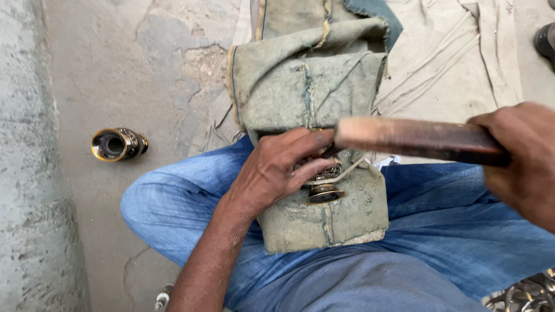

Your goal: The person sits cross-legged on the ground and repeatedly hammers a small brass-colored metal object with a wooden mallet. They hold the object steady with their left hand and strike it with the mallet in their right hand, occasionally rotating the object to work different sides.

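Left hand (272, 173) pins the small brass fitting (324, 192) on the folded cloth pad (324, 222) over my lap, fingers pinching round it; right hand (523, 159) is wrapped tight on the wooden mallet (416, 138), poised just above, so I judge this the striking step. Next blow needs to miss my fingertips; little room at the pad edge. Second brass piece (117, 144) lies well apart on the concrete floor (173, 75).

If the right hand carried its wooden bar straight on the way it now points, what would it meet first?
Probably the left hand: the wooden bar in the right hand ends at its fingertips, above the small metal piece; depth is unclear.
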A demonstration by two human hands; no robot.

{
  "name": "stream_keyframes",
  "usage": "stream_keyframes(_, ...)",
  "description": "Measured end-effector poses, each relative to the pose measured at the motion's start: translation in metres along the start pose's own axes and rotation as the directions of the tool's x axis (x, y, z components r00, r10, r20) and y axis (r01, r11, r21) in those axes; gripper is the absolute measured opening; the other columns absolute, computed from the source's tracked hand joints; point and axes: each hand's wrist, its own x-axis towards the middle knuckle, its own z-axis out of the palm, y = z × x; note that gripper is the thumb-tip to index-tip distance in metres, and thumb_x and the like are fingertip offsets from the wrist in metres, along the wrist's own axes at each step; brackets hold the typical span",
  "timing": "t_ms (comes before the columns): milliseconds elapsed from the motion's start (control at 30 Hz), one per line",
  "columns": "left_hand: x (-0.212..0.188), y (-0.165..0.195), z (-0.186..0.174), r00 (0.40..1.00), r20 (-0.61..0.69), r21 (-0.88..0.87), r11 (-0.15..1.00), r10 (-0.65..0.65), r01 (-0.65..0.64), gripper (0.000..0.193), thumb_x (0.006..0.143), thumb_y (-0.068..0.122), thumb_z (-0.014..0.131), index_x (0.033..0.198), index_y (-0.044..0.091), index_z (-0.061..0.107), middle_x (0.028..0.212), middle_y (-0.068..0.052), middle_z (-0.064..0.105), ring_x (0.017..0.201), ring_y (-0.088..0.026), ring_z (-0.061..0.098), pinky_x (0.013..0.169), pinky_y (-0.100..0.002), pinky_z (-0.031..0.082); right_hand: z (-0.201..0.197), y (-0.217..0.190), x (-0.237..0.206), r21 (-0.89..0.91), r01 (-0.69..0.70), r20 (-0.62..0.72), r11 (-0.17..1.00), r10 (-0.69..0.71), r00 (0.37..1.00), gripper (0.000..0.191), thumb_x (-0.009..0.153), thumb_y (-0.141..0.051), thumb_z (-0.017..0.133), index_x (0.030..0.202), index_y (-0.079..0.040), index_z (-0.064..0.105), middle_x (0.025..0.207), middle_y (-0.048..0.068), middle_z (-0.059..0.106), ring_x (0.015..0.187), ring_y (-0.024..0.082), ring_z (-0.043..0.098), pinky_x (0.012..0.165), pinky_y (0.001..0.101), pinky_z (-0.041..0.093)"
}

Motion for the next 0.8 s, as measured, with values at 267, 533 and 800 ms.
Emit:
stream_keyframes(267, 0.014, -0.007, 0.001, 0.988, 0.047, -0.124, 0.981, -0.144, 0.149, 0.049, 0.089, 0.019, 0.082, 0.133, 0.009, 0.063, 0.086, -0.006, 0.068, 0.073, -0.015, 0.066, 0.065, -0.03, 0.057, 0.029, 0.002, -0.007, 0.684, -0.372, 0.095, 0.628, 0.428, 0.899, 0.013, 0.093, 0.006, 0.071, 0.099, 0.0, 0.062, 0.083, 0.01, 0.065, 0.07, 0.017, 0.067, 0.062, 0.0327, 0.057)
stream_keyframes(533, 0.016, -0.003, 0.002, 0.976, 0.057, -0.102, 0.972, -0.209, 0.214, 0.051, 0.089, 0.021, 0.081, 0.135, 0.011, 0.062, 0.086, -0.005, 0.07, 0.074, -0.014, 0.068, 0.064, -0.029, 0.057, 0.037, 0.011, 0.007, 0.902, -0.403, 0.428, -0.158, 0.454, 0.781, 0.021, 0.088, 0.003, 0.069, 0.107, -0.006, 0.065, 0.093, 0.005, 0.068, 0.087, 0.01, 0.069, 0.086, 0.0274, 0.054)
stream_keyframes(800, 0.016, -0.002, 0.001, 0.992, 0.07, -0.089, 0.99, -0.1, 0.106, 0.044, 0.091, 0.021, 0.081, 0.131, 0.01, 0.066, 0.103, -0.007, 0.077, 0.085, -0.014, 0.075, 0.073, -0.029, 0.064, 0.012, -0.005, 0.037, 0.625, -0.289, 0.004, 0.726, 0.366, 0.93, 0.026, 0.087, 0.005, 0.074, 0.11, 0.002, 0.064, 0.094, 0.013, 0.068, 0.085, 0.023, 0.069, 0.07, 0.0334, 0.058)
